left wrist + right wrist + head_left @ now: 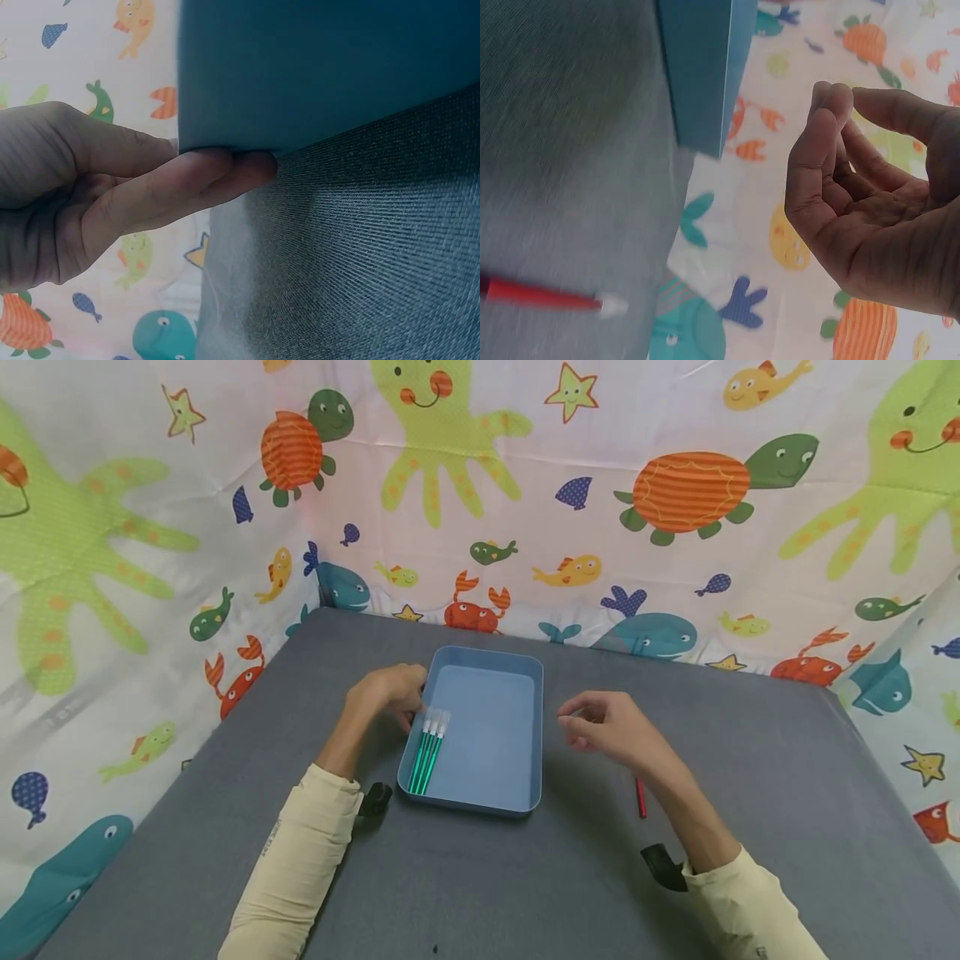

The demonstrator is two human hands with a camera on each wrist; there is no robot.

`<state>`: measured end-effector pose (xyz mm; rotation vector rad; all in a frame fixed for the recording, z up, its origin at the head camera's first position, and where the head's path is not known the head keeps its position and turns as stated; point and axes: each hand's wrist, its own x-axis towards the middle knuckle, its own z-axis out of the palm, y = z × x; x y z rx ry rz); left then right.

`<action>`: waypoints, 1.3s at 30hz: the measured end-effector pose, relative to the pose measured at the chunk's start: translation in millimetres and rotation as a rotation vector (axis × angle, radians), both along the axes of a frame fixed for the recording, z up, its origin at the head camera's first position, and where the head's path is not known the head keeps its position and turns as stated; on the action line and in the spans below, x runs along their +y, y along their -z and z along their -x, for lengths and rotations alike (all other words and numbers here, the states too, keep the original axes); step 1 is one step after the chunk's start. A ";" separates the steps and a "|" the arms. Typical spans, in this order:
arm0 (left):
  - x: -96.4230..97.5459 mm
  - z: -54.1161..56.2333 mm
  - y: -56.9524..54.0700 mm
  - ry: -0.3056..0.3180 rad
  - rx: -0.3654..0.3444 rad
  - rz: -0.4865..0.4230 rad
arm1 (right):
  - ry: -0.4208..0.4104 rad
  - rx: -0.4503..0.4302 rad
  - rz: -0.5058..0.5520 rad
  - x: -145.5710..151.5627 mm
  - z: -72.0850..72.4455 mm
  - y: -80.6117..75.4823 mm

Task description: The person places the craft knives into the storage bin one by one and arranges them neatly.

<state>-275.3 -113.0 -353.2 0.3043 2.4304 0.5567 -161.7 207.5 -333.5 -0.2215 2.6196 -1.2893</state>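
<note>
A shallow blue tray (487,675) lies on the grey cloth, its left wall (300,67) filling the upper part of the left wrist view. My left hand (390,687) pinches that wall at the edge, thumb on one side and fingers on the other. Several paintbrushes (425,758) with green handles and pale bristles lie side by side along the tray's left side. To the right of the tray hovers my right hand (609,723), fingers loosely bent toward the thumb, nothing between them. Below it lies a thin red stick (544,295) with a pale tip, partly hidden by the right forearm in the head view.
Grey cloth (465,885) covers the work surface. A white curtain (480,435) printed with sea animals closes it off at the back and both sides. Black wrist straps (663,867) stick out by the cream sleeves.
</note>
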 end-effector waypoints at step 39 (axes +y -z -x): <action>-0.2 -2.4 -1.0 0.020 0.051 0.060 | 0.224 -0.124 -0.496 75.6 -8.1 48.6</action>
